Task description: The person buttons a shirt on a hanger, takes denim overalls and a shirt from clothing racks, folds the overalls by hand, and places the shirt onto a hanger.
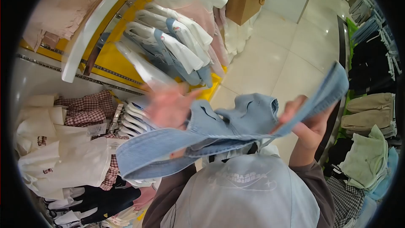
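Garment (249,120), one, denim: right hand (312,128) grips it; left hand (168,106) blurred, grip unclear.

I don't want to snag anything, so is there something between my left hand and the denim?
Nothing visible. Your left hand, though blurred, is right by the edge of the denim; I can't tell whether they touch. The hanging clothes lie beyond the hand, not between.
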`<state>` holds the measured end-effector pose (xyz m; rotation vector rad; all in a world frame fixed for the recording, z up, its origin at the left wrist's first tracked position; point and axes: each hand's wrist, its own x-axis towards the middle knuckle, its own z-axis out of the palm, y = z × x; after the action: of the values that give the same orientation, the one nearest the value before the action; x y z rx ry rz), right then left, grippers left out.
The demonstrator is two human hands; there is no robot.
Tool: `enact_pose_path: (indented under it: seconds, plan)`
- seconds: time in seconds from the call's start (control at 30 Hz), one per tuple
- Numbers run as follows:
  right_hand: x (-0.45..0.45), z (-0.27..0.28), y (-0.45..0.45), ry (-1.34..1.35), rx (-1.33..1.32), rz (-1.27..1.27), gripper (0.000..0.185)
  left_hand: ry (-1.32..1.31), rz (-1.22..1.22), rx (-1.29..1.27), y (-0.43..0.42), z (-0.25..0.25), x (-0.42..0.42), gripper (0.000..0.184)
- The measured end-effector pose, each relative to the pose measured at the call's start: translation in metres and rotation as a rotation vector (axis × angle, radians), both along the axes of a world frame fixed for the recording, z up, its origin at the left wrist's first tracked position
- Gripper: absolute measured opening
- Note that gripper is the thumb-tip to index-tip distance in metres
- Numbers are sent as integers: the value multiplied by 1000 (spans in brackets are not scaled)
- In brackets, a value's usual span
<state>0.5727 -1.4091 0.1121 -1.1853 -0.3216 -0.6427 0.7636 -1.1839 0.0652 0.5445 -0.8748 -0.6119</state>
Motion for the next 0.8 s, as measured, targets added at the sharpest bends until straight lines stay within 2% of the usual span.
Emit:
enact_pose_path:
  seconds: [0.07, 0.1, 0.13, 0.2, 0.27, 0.4, 0.5, 0.53, 0.63, 0.67, 0.77, 0.8]
  plan:
    - [15, 9, 12, 105, -28, -89, 83, 2, 87, 468, -12, -69, -1, 33]
    - [28, 11, 15, 143, -17, -120, 81, 27, 75, 621, -22, -101, -11, 35]
    - [39, 12, 11, 180, -7, -156, 79, 46, 43, 734, -33, -129, -24, 36]
    - [58, -13, -16, 301, -275, -89, 75, 50, -18, 874, -52, -169, -48, 39]
    - [69, -37, -26, 562, -191, -70, 75, 49, -55, 949, -63, -195, -60, 43]
    - [65, -127, -53, 1088, -152, 93, 56, 99, -112, 1039, -56, -226, -75, 49]
    - [25, -167, -55, 1066, -65, 479, 66, 162, -136, 1068, -41, -235, -79, 54]
    - [9, -180, -52, 966, 63, 573, 60, 186, -143, 1076, -37, -239, -80, 56]
    - [-8, -169, -38, 994, -240, 687, 50, 256, -164, 1085, -29, -243, -78, 61]
    - [-7, -161, -36, 1073, -298, 650, 40, 290, -176, 1084, -27, -245, -77, 63]
    - [-4, -166, -33, 1077, -328, 502, 39, 442, -220, 1059, -16, -249, -69, 68]
    - [-3, -170, -30, 1051, -201, 412, 38, 502, -235, 1053, -12, -248, -67, 70]
